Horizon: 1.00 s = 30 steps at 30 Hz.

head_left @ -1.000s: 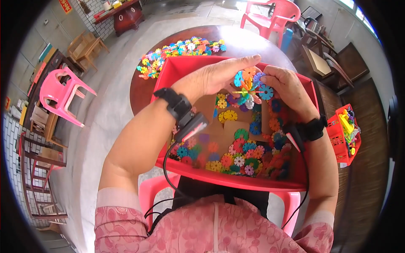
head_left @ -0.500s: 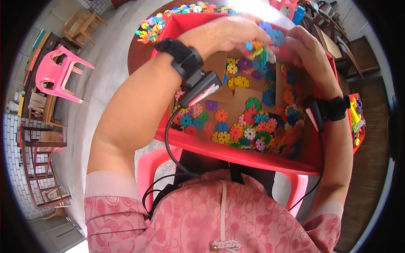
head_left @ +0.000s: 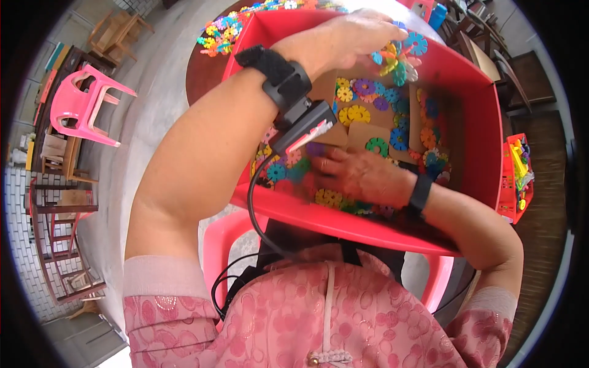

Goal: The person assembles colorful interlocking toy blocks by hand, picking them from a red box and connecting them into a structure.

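At the far side of the red box [head_left: 343, 228], my left hand [head_left: 356, 42] is closed on a cluster of joined snowflake discs [head_left: 397, 64]. The cluster holds blue, yellow, orange, green and pale pieces fanned out at angles. Inside the box, near its front wall, my right hand [head_left: 371, 176] reaches over the loose discs, its fingers stretched out to the left and somewhat blurred. A purple disc [head_left: 316, 149] lies by those fingertips. Around it are a green disc [head_left: 377, 146], yellow discs [head_left: 354, 115] and many others, partly covered by my hand.
Brown cardboard pieces [head_left: 366, 132] lie among the discs. More joined discs [head_left: 224, 34] sit on the round brown table [head_left: 205, 80] behind the box. A red basket of colourful toys [head_left: 514, 178] stands at the right. A pink chair [head_left: 83, 101] is on the floor at left.
My right hand has left the cluster and come down toward me into the box, over the discs. My left hand still holds the cluster, slightly farther right.
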Tool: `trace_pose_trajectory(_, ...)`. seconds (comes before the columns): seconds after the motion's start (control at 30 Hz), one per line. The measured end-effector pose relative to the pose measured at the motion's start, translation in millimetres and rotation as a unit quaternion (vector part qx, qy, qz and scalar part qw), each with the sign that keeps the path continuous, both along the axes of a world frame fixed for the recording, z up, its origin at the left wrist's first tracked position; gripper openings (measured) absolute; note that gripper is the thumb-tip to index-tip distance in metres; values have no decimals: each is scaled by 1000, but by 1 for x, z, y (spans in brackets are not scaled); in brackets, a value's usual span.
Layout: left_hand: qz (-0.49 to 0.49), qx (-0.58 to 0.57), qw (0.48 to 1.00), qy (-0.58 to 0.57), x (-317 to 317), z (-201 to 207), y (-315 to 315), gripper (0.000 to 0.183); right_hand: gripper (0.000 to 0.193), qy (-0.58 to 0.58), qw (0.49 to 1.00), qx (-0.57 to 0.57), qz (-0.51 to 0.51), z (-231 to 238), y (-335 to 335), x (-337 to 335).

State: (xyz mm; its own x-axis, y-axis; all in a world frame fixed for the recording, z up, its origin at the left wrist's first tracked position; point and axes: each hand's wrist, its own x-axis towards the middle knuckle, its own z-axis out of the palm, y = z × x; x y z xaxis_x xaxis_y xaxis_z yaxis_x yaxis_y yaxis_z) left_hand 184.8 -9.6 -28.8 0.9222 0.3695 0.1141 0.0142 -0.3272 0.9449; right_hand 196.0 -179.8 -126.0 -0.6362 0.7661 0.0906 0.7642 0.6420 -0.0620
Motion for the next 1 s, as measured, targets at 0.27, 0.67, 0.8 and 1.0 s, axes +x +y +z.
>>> trace_pose_trajectory(0.27, -32, -343, 939, -19, -18, 25, -18, 31, 29, 40, 991, -68, -105, 0, 1, 12)
trace_pose_trajectory(0.67, -12, -273, 952, -137, -12, 23, 2, 27, 6, 373, 894, -64, -238, 127, 6, 72)
trace_pose_trajectory(0.8, 11, -285, 948, -141, -11, 27, -4, 26, 6, 467, 771, 67, -428, 151, -6, 89)
trace_pose_trajectory(1.0, -13, -287, 954, -92, -12, 25, -13, 55, 11, 451, 764, 106, -448, 147, -6, 99)
